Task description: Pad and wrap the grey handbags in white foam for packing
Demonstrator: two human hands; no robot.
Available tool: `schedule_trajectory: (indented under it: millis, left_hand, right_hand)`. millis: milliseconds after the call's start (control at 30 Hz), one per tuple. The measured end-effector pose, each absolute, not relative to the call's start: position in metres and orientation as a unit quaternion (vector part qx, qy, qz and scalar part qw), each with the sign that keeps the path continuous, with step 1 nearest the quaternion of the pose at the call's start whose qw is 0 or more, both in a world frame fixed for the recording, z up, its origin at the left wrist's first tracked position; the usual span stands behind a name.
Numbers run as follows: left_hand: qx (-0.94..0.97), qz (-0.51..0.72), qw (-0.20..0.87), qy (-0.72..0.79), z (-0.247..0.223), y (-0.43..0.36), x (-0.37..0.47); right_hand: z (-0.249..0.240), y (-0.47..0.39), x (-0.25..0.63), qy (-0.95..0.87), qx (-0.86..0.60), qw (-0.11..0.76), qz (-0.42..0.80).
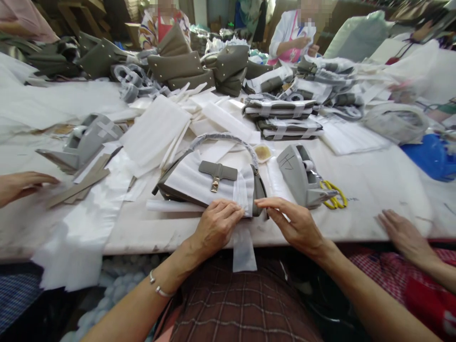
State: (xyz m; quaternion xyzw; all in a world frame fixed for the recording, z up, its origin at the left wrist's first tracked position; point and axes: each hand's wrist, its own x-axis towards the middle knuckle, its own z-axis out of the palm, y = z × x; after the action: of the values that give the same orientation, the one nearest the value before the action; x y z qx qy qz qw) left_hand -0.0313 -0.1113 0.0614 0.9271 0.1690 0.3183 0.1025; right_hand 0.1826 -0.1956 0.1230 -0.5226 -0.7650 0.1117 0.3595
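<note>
A dark olive handbag (171, 190) lies in front of me, its front covered by a white foam sheet (188, 178). Its flap (218, 171) with a gold clasp shows through the sheet, and the handle (228, 137) is wrapped in clear plastic. My left hand (219, 222) is closed on the sheet at the bag's lower edge. Beside it, a pale strip (245, 251) hangs over the table edge. My right hand (297, 223) touches the bag's right side with its fingertips, fingers stretched out and thumb apart.
A grey tape dispenser (294, 173) and yellow-handled scissors (335, 194) sit to the right; another dispenser (94, 140) is at left. White foam sheets (156, 133) and wrapped bags (285, 118) lie behind. Co-workers' hands (24, 185) reach in at both sides.
</note>
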Motion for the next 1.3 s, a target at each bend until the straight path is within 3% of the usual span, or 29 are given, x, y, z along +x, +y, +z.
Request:
schedule_trajectory:
  millis: [133,200,267,467,733,1000,1300]
  left_hand:
    - [0.927,0.324,0.101,0.162,0.060,-0.110,-0.032]
    - [0.928,0.321,0.100,0.162,0.059,-0.109,-0.032]
    - [0.929,0.316,0.097,0.164,0.058,-0.110,-0.032]
    - [0.930,0.320,0.082,0.160,0.056,-0.110,-0.033]
    - [0.923,0.335,0.093,0.166,0.055,-0.112,-0.030]
    - [0.906,0.287,0.218,0.223,0.080,-0.117,-0.038]
    - [0.845,0.380,0.142,0.349,0.069,-0.119,-0.013]
  right_hand:
    - [0.098,-0.230,0.193,-0.848,-0.489,0.204,0.023]
    - [0.085,-0.238,0.184,-0.865,-0.472,0.171,-0.004]
    - [0.075,-0.236,0.172,-0.873,-0.452,0.182,-0.019]
    - [0.077,-0.216,0.148,-0.846,-0.421,0.328,-0.008]
    - [0.103,-0.217,0.136,-0.777,-0.488,0.393,0.060]
    - [0.104,-0.174,0.145,-0.746,-0.543,0.383,0.047]
    - [0.092,-0.145,0.154,-0.727,-0.605,0.316,0.077]
